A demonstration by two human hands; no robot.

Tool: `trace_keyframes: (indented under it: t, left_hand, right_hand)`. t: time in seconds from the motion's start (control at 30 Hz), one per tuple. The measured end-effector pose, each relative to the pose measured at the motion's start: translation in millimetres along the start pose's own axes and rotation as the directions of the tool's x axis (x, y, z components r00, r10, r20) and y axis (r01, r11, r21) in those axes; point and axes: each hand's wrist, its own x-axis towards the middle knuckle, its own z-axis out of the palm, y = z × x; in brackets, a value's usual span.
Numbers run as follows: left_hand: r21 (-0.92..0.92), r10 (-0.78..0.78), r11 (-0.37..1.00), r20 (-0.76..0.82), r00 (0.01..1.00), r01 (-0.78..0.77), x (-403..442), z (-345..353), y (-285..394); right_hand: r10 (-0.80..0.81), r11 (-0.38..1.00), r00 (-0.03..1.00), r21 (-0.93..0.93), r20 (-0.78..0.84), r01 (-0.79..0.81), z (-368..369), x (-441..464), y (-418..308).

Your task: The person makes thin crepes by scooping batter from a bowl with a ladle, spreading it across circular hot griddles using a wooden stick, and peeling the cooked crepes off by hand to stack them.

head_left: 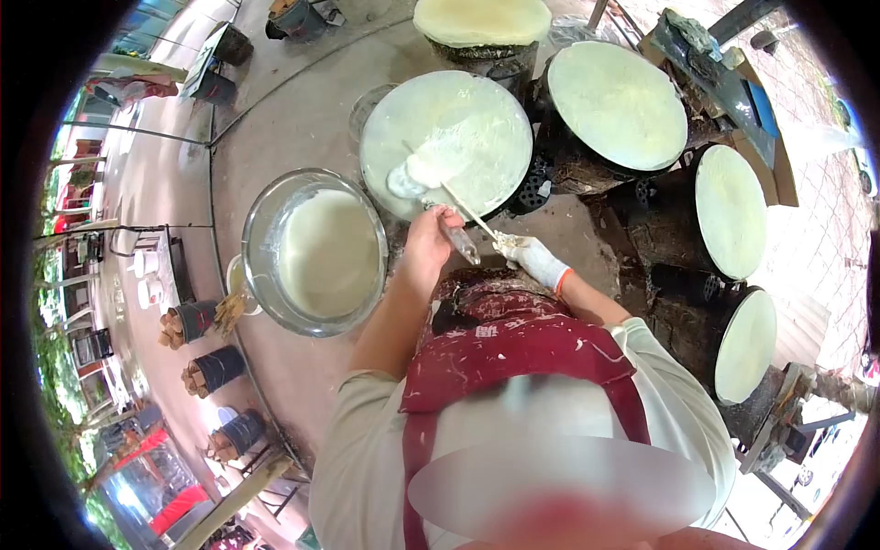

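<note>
My left hand (429,240), bare, is closed round the handle of a ladle. The ladle's batter-coated bowl (403,181) is over the near edge of a round griddle (394,128) covered with pale batter. On my right hand (534,258) is a white glove, smeared at the fingers. It grips a thin wooden stick (472,214) that slants over the same griddle; batter hides its far end. A thicker white patch of batter (451,151) lies around there. Left of my left arm stands a big metal bowl (249,247) of batter (330,252).
More round griddles with pale sheets stand around: one at the back (481,23), one at back right (619,105), and two along the right (731,213) (745,348). Dark buckets of wood (213,371) stand on the floor at left. My maroon apron (513,357) is below.
</note>
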Motion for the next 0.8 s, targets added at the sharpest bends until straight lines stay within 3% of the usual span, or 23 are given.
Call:
trace_keyframes:
  t: [0.03, 0.07, 0.1, 0.13, 0.17, 0.2, 0.23, 0.27, 0.3, 0.33, 0.4, 0.43, 0.53, 0.67, 0.8]
  left_hand:
    - [-0.165, -0.027, 0.986, 0.060, 0.998, 0.037, -13, 1, 9]
    - [-0.063, 0.163, 0.985, 0.086, 0.983, -0.158, -11, -35, 12]
    - [-0.348, 0.170, 0.934, 0.245, 0.955, -0.077, -27, -49, 17]
    - [-0.567, 0.172, 0.818, 0.398, 0.901, 0.094, -43, -64, 21]
    - [-0.744, 0.174, 0.283, 0.660, 0.731, 0.605, -75, -56, 28]
    - [-0.585, 0.145, 0.697, 0.681, 0.717, 0.415, -73, -74, 33]
    - [-0.287, 0.111, 0.948, 0.707, 0.698, 0.140, -67, -91, 39]
    - [-0.254, 0.086, 0.966, 0.498, 0.863, 0.050, -84, -80, 45]
    - [-0.186, 0.088, 0.982, 0.259, 0.962, -0.040, -96, -61, 55]
    - [-0.261, 0.049, 0.964, 0.391, 0.919, 0.060, -91, -51, 64]
    - [-0.376, 0.012, 0.886, 0.607, 0.795, 0.273, -81, -34, 73]
    - [-0.357, -0.003, 0.900, 0.567, 0.823, 0.249, -81, -22, 70]
    - [-0.295, -0.015, 0.940, 0.469, 0.883, 0.173, -75, 7, 57]
    - [-0.234, -0.020, 0.964, 0.406, 0.914, 0.125, -56, 60, 29]
    - [-0.232, -0.049, 0.955, 0.493, 0.869, 0.185, -31, 114, 1]
  right_hand:
    - [0.301, 0.953, 0.953, -0.020, -0.016, -0.302, 9, -31, -60]
    - [0.297, 0.947, 0.953, -0.113, -0.063, -0.302, 6, -29, -71]
    - [0.231, 0.934, 0.972, 0.291, -0.049, -0.208, -20, 8, -40]
    - [0.062, 0.985, 0.992, 0.169, -0.106, -0.043, -20, 7, -34]
    - [-0.116, 0.992, 0.980, 0.021, -0.162, 0.121, -21, 7, -29]
    - [-0.284, 0.956, 0.935, -0.133, -0.210, 0.260, -22, 7, -23]
    - [-0.332, 0.906, 0.936, -0.313, -0.113, 0.283, -23, -4, -23]
    - [-0.349, 0.824, 0.937, -0.481, -0.016, 0.299, -26, -16, -22]
    - [-0.235, 0.726, 0.972, -0.670, -0.027, 0.157, -26, -33, -37]
    - [-0.117, 0.563, 0.992, -0.826, -0.037, 0.036, -26, -51, -51]
    - [-0.189, 0.604, 0.948, -0.791, -0.256, -0.093, -50, -70, -29]
    - [-0.256, 0.653, 0.869, -0.738, -0.423, -0.167, -60, -93, -37]
    - [-0.346, 0.787, 0.484, -0.530, -0.804, -0.317, -123, -148, -25]
    - [-0.421, 0.691, 0.134, -0.413, -0.897, -0.593, -214, -212, 3]
    - [-0.319, 0.590, 0.198, -0.357, -0.927, -0.724, -291, -225, 19]
